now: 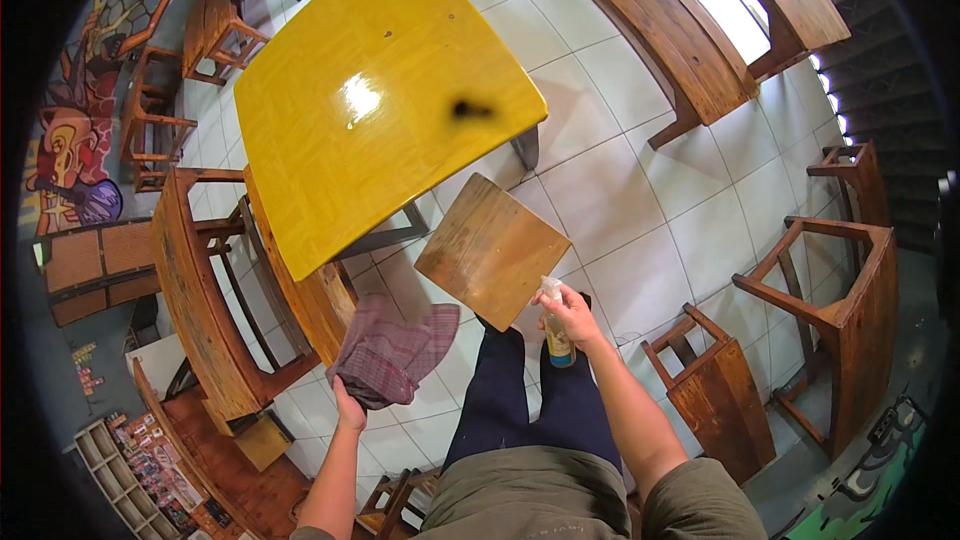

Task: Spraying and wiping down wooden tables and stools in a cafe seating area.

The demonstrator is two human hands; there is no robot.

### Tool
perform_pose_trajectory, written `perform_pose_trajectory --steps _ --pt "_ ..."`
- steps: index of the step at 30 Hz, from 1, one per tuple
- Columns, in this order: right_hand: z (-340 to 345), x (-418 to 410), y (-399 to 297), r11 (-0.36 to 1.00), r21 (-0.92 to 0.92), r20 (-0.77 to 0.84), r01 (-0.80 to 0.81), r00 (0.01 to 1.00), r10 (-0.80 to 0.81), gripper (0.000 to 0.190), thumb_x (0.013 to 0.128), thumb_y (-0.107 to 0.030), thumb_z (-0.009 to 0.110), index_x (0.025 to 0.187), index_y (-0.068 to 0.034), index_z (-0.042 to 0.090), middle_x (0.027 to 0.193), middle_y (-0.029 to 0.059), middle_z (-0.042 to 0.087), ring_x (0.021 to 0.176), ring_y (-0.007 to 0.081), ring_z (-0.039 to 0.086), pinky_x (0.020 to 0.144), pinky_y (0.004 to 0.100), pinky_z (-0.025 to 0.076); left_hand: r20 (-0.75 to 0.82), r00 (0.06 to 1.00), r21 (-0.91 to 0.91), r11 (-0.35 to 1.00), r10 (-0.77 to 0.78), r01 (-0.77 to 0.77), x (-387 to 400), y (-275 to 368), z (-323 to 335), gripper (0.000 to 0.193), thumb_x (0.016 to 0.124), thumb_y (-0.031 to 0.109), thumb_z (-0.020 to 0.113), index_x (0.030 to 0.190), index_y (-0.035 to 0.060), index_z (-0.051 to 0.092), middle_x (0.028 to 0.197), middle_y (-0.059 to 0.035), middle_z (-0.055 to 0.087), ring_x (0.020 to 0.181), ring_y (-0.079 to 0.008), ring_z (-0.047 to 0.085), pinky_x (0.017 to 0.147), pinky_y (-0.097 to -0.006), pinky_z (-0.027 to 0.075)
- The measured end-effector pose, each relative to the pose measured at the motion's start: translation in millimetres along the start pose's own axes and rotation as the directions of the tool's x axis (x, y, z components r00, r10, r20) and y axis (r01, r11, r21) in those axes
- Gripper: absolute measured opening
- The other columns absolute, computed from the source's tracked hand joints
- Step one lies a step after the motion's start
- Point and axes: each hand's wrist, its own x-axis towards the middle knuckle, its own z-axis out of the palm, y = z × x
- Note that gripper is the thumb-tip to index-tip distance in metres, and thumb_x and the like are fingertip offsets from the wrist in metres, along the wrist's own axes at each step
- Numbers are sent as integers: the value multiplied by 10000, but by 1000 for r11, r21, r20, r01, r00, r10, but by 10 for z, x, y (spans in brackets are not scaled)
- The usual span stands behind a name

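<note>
My left hand (pixel 350 406) grips a purple-red checked cloth (pixel 394 352), which hangs loosely and spreads to the right beside a wooden bench (pixel 334 307). In my right hand (pixel 574 319) is a clear spray bottle (pixel 559 341) with a white trigger head, held upright over my legs. Its nozzle end is close to the near right edge of a square wooden stool top (pixel 491 247) in front of me. Beyond that stands a large glossy yellow table (pixel 375 90) with a light reflection on its surface. A dark blurred spot appears over the table's right part.
Long wooden benches (pixel 652 15) stand at the upper right. Several wooden stools and benches lie tipped at the right, one of them a small bench (pixel 720 405). At the left a wooden bench (pixel 217 300) rests on its side. White tiles cover the floor (pixel 622 202).
</note>
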Motion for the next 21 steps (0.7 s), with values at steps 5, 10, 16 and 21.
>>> perform_pose_trajectory --steps 5,10,16,21 --pt "125 -44 -227 995 102 36 3 999 -7 403 910 -286 631 1214 -45 521 1013 40 619 668 134 604 623 290 513 51 998 17 999 45 -46 -25 198 178 587 1012 439 282 1413 18 358 1437 -99 424 1316 -252 406 1101 -368 297" --pt "48 17 -193 998 46 99 -47 994 43 398 920 -279 620 1224 -43 516 1005 39 625 691 120 599 642 284 517 126 987 -43 994 103 -98 1 330 306 515 988 371 325 1342 15 444 1348 -92 514 1246 -253 479 1079 -371 328" --pt "62 126 -151 999 -25 166 -20 986 24 418 922 -269 620 1255 -44 505 998 34 618 729 108 590 665 284 521 29 999 -93 995 21 -19 -54 540 373 496 914 301 445 1303 -5 473 1301 -111 548 1188 -271 529 1044 -399 379" --pt "81 147 -104 994 -87 138 -60 988 72 478 910 -273 639 1294 -34 486 1087 51 623 785 104 587 690 289 531 77 989 92 986 129 -136 -67 606 437 493 903 211 502 1319 -49 446 1321 -133 513 1206 -264 502 1044 -358 358"
